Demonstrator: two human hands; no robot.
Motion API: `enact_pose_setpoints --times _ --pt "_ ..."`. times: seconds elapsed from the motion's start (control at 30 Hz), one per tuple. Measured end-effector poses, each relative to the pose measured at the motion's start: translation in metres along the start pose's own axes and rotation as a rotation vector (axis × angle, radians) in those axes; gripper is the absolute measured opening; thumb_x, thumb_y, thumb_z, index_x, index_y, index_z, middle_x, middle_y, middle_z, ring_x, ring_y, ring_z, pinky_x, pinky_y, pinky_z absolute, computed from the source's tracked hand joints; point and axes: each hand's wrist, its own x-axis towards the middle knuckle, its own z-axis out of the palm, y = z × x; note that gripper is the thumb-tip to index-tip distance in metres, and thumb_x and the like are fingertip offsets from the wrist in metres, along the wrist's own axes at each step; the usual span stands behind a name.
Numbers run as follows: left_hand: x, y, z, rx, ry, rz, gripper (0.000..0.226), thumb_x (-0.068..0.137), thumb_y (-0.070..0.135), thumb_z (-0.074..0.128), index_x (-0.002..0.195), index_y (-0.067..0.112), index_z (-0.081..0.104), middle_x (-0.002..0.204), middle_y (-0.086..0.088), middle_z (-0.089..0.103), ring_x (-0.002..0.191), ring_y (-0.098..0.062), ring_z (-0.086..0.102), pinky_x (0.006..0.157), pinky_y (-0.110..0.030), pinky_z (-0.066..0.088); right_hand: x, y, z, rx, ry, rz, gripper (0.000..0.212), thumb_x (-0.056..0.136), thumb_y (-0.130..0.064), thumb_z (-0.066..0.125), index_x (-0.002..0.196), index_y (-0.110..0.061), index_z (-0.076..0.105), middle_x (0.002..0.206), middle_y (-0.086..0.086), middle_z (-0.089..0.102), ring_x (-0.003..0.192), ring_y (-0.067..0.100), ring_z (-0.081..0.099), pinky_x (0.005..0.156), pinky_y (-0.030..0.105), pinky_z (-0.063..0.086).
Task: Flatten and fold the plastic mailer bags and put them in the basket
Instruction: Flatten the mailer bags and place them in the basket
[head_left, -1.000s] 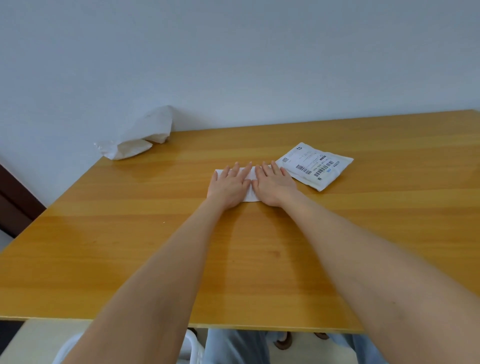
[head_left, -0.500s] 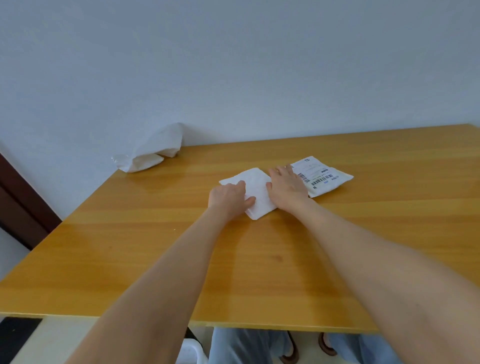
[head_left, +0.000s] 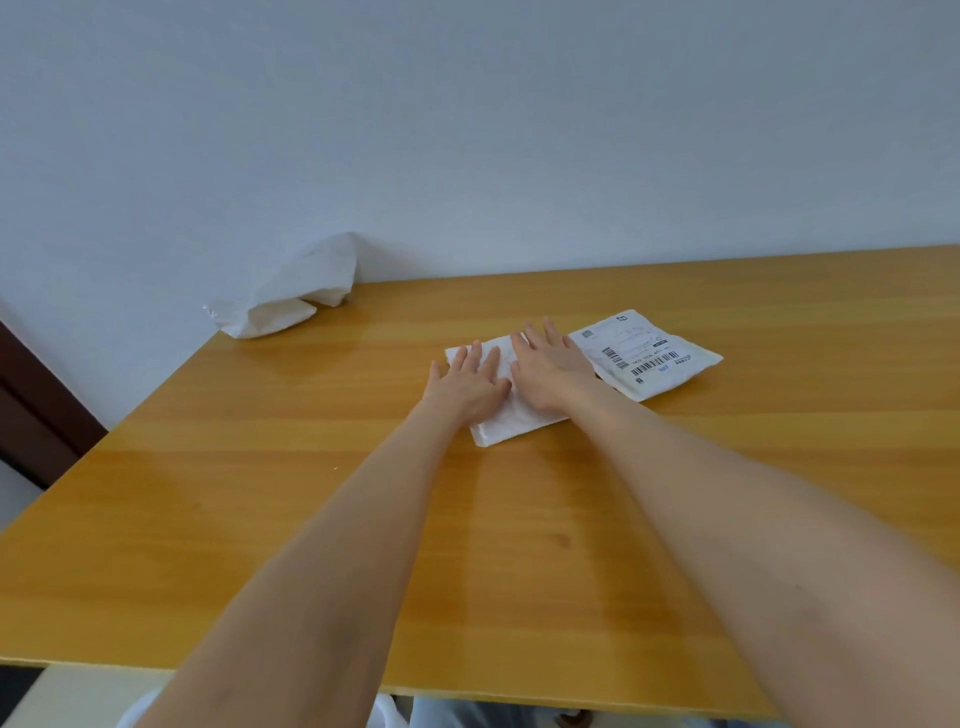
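- Left hand (head_left: 470, 387) and right hand (head_left: 553, 371) lie flat, side by side, on a folded white mailer bag (head_left: 506, 428) mid-counter (head_left: 519, 519).
- Fingers (head_left: 475, 356) are straight and spread, pressing down and gripping nothing.
- A labelled mailer (head_left: 654, 358) lies just beside the right hand; a crumpled bag (head_left: 291, 301) sits at the far-left corner.
- Risk: springy plastic may reopen once pressure lifts, or slide on the smooth wood.

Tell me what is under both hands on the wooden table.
A folded white plastic mailer bag, pressed flat by the left hand and right hand. The palms cover its middle, so any label there is hidden.
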Motion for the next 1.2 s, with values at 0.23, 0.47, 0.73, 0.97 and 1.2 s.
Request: enact_pose_setpoints --times 0.23,0.47,0.73,0.97,1.2 --pt "0.006 -0.007 0.002 0.025 0.016 0.035 0.061 0.101 0.041 0.014 0.153 0.015 -0.005 0.16 0.0 -0.011 0.148 -0.016 -0.009 0.117 -0.051 -0.003 0.002 0.004 0.016 0.022 -0.067 -0.006 0.054 0.105 -0.032 0.012 0.154 -0.011 0.004 0.162 0.004 -0.004 0.148 0.026 -0.012 0.12 0.041 0.001" --pt "0.006 -0.007 0.003 0.031 0.034 0.032 0.062 0.101 0.043 0.014 0.153 0.016 -0.003 0.161 -0.001 -0.01 0.148 -0.016 -0.008 0.118 -0.052 -0.002 0.002 0.003 0.017 0.034 -0.061 0.011 0.055 0.104 -0.033 0.01 0.154 -0.013 0.003 0.162 0.003 -0.006 0.148 0.025 -0.012 0.12 0.041 0.0" --pt "-0.011 0.004 0.008 0.15 0.351 -0.049 0.044 0.1 0.038 0.028 0.136 0.022 0.046 0.144 -0.005 0.037 0.13 -0.022 0.037 0.099 -0.034 0.033 -0.005 -0.009 0.011 0.14 0.028 0.139 0.051 0.103 -0.036 0.028 0.149 -0.017 0.024 0.159 0.008 0.013 0.145 0.027 0.018 0.113 0.04 0.022" --pt "-0.029 0.014 0.001 0.07 0.394 -0.109 0.035 0.102 0.028 0.03 0.122 0.022 0.059 0.119 -0.003 0.053 0.108 -0.021 0.051 0.078 -0.03 0.042 -0.024 -0.011 -0.023 0.877 0.097 0.503 0.061 0.087 -0.009 0.06 0.141 -0.008 0.033 0.132 0.015 0.043 0.1 0.029 0.057 0.067 0.03 0.044" --pt "-0.048 0.038 -0.051 -0.794 0.101 -0.149 0.063 0.086 0.067 0.046 0.108 0.011 0.062 0.098 -0.005 0.06 0.093 -0.025 0.058 0.078 -0.033 0.044 -0.046 -0.014 -0.048 1.655 0.083 0.54 0.02 0.091 -0.004 0.046 0.079 -0.013 0.06 0.081 0.005 0.064 0.075 0.02 0.06 0.066 0.029 0.047"
